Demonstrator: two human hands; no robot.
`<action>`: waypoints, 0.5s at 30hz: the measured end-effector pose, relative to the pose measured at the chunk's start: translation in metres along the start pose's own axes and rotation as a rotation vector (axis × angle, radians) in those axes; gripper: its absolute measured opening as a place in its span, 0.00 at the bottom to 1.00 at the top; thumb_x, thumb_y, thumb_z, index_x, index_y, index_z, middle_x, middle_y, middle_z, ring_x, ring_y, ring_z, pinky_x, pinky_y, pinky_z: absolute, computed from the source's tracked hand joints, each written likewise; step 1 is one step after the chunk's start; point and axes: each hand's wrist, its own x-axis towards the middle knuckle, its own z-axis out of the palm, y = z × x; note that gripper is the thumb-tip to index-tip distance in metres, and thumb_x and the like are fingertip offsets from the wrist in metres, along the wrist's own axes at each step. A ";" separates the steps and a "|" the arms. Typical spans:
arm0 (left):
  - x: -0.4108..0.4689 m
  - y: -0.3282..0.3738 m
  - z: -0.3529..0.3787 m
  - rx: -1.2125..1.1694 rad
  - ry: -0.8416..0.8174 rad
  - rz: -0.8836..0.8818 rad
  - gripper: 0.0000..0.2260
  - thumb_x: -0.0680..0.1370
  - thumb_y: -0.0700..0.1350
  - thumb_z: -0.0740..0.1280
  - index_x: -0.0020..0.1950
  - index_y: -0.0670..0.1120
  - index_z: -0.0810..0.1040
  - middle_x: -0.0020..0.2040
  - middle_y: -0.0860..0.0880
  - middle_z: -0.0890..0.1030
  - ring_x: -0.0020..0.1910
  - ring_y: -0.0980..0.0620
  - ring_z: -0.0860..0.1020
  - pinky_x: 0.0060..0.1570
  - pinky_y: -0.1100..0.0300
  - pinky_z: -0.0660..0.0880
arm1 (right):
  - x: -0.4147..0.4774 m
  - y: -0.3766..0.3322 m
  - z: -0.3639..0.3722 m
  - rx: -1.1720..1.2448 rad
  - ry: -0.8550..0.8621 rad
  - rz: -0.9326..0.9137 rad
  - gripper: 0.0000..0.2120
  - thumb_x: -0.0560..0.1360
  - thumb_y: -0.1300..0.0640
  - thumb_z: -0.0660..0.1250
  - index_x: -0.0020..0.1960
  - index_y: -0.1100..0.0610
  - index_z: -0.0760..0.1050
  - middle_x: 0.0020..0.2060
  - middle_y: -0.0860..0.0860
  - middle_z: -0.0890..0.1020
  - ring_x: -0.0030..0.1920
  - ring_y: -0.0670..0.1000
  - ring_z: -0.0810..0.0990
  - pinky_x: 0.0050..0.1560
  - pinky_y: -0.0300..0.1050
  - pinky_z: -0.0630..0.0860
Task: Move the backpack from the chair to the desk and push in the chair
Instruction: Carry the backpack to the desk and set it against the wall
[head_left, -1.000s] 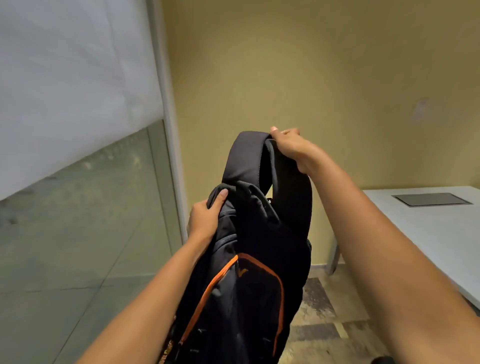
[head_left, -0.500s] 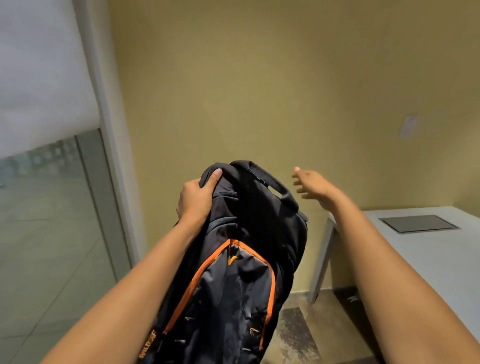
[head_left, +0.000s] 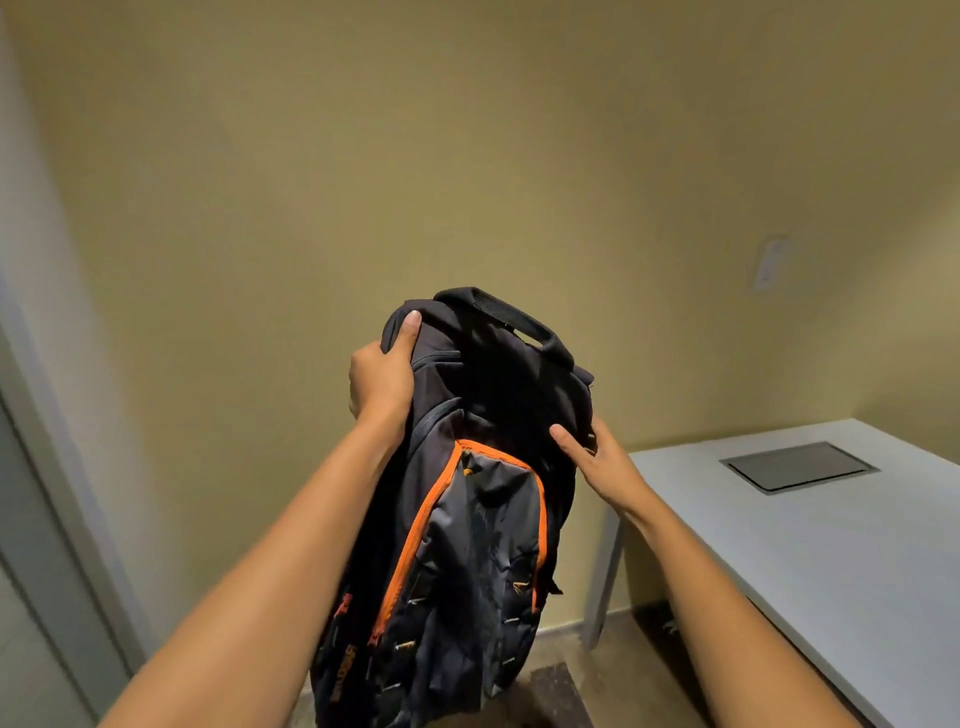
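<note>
A dark backpack (head_left: 467, 545) with an orange zipper trim hangs upright in the air in front of me, its top handle pointing up and right. My left hand (head_left: 382, 376) grips its upper left corner, thumb on top. My right hand (head_left: 597, 460) holds its right side just below the top, thumb on the front face and fingers behind. The white desk (head_left: 810, 545) stands to the right, lower than the bag's top. The chair is out of view.
A grey flush panel (head_left: 797, 465) is set into the desk top near the wall. A yellow wall is straight ahead, with a white switch plate (head_left: 771, 262) above the desk. A white door frame (head_left: 57, 467) runs down the left. The desk leg (head_left: 602, 582) stands beside the bag's lower right.
My right hand let go of the shoulder strap, hung open briefly, then dropped onto the backpack's right side. The view has swung right, bringing the desk closer.
</note>
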 end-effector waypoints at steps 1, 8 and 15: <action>0.007 -0.004 0.011 -0.006 -0.010 -0.005 0.25 0.72 0.63 0.66 0.29 0.46 0.64 0.28 0.50 0.68 0.31 0.47 0.67 0.40 0.55 0.65 | 0.010 0.003 -0.001 0.016 0.041 -0.020 0.19 0.77 0.48 0.64 0.65 0.51 0.69 0.58 0.45 0.77 0.55 0.42 0.77 0.51 0.29 0.75; 0.060 -0.037 0.083 0.045 -0.103 -0.025 0.26 0.72 0.66 0.65 0.30 0.44 0.66 0.30 0.49 0.70 0.34 0.45 0.70 0.41 0.54 0.67 | 0.074 0.032 -0.014 0.122 0.408 -0.079 0.08 0.80 0.54 0.61 0.58 0.51 0.73 0.48 0.43 0.80 0.48 0.39 0.77 0.43 0.26 0.74; 0.104 -0.059 0.147 -0.028 -0.186 -0.042 0.25 0.71 0.66 0.65 0.35 0.42 0.71 0.33 0.46 0.73 0.35 0.46 0.71 0.40 0.54 0.68 | 0.135 0.037 -0.040 0.162 0.656 -0.091 0.10 0.80 0.51 0.59 0.58 0.51 0.75 0.52 0.50 0.81 0.53 0.48 0.79 0.53 0.41 0.75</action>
